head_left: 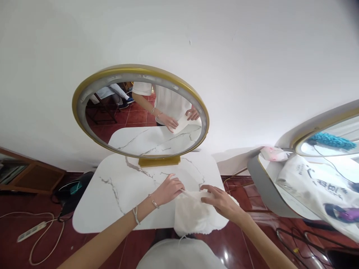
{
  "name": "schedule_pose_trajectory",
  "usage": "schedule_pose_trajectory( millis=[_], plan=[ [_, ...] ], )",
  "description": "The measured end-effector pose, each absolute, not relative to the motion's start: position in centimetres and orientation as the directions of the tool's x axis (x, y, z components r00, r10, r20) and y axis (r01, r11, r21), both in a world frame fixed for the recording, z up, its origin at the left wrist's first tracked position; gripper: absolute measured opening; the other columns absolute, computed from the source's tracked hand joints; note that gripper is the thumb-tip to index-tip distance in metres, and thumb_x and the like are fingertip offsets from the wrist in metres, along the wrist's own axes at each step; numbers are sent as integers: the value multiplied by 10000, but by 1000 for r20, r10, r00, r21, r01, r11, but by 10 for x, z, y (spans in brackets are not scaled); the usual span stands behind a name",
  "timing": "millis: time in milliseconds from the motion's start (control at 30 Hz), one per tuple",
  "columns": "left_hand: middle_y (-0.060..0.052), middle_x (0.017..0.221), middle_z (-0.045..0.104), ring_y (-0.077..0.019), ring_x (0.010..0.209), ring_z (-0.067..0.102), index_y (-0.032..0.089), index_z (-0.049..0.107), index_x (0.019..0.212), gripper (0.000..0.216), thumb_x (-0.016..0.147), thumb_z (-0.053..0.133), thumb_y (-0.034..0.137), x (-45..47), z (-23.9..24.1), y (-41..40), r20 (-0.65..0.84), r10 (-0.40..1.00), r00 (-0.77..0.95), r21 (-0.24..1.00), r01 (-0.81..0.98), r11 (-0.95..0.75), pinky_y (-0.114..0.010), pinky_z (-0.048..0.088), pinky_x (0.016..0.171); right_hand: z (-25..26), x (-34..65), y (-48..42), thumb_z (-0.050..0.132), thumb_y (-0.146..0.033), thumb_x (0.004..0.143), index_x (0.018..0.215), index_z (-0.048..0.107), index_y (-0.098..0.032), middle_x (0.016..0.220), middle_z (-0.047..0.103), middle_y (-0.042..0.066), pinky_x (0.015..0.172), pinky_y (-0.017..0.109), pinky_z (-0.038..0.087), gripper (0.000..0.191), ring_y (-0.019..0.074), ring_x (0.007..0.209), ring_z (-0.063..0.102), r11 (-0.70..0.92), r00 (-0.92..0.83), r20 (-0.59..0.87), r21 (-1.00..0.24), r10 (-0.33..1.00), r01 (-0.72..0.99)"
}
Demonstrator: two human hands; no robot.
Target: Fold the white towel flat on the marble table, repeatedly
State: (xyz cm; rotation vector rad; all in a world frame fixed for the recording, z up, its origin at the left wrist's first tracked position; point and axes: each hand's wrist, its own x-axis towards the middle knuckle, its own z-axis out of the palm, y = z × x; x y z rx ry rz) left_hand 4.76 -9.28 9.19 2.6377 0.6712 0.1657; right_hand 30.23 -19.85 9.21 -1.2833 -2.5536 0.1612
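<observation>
A white cloth [193, 216] with a ruffled, gathered edge and a thin string lies over the front right of the marble-patterned table [95, 201], partly hanging past its edge. My left hand [170, 189], with bracelets on the wrist, pinches the cloth's upper left corner. Over the cloth's top right part my right hand [220, 201] is bent, its fingers curled onto the fabric; its thumb is mostly hidden. Between the two hands the upper edge of the cloth is drawn into a narrow fold.
A round gold-framed mirror [140, 70] stands at the table's back, against the wall. To the right, a second table [269, 183] carries a white printed bag [311, 183] and a tissue pack [274, 153]. A power strip [31, 231] with cables lies on the left floor.
</observation>
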Motion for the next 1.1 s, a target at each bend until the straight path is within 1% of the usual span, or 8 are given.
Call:
schedule_pose_trajectory(
  millis=[100,200,267,367,467,633,833,1100],
  plan=[
    [-8,894,677,-144,861,621,196,639,898,235,924,410,151,45,113,-89,20,444,896,498,376,-781,-436,294,1121,92,300,-199,350,78,700,1009,638,-253,1167,597,61,765,293,475,537,166,934,595,552,-548,71,-165,833,817],
    [-36,964,645,-150,847,616,194,630,985,301,910,352,110,40,135,-89,-58,437,898,531,398,-748,-319,473,892,99,304,-197,392,43,739,1038,614,-214,915,640,49,706,275,450,452,168,824,604,411,-430,-92,-174,898,895],
    [-44,968,633,-163,856,613,206,622,1015,322,901,341,96,33,143,-89,-93,437,894,513,420,-749,-270,479,744,109,309,-197,464,-44,804,989,621,-206,824,639,36,663,265,425,291,175,776,607,324,-363,-182,-208,914,923],
    [-33,858,630,-173,820,606,211,624,918,262,886,388,101,20,139,-87,-120,420,900,474,424,-772,-248,443,669,126,319,-199,580,-223,850,841,638,-201,801,662,44,629,264,400,63,191,743,618,208,-274,-262,-253,926,945],
    [2,748,612,-161,760,592,208,613,773,102,824,553,145,6,127,-81,-230,380,896,507,443,-739,-218,409,611,138,331,-201,569,-268,875,736,631,-195,759,668,45,630,268,395,170,193,725,613,127,-234,-295,-340,926,932],
    [37,703,614,-143,742,558,192,633,686,116,687,734,251,-8,143,-63,-365,369,855,624,519,-584,-207,392,621,158,346,-203,441,-352,956,800,670,-204,776,669,37,650,279,424,314,165,697,582,143,-327,-236,-568,915,811],
    [11,758,643,-106,682,518,156,645,667,263,701,736,400,-24,212,-48,-262,442,858,776,460,-431,-207,394,629,212,350,-204,599,-505,859,703,683,-237,660,612,40,552,296,428,321,172,615,532,146,-157,35,-602,987,785],
    [1,811,668,-108,651,515,183,646,684,278,837,590,409,-54,243,-41,-231,632,740,565,631,-532,-226,370,616,234,345,-192,555,-509,878,857,745,-237,846,710,68,545,287,484,333,186,676,613,124,-120,52,-666,991,735]
  ],
)
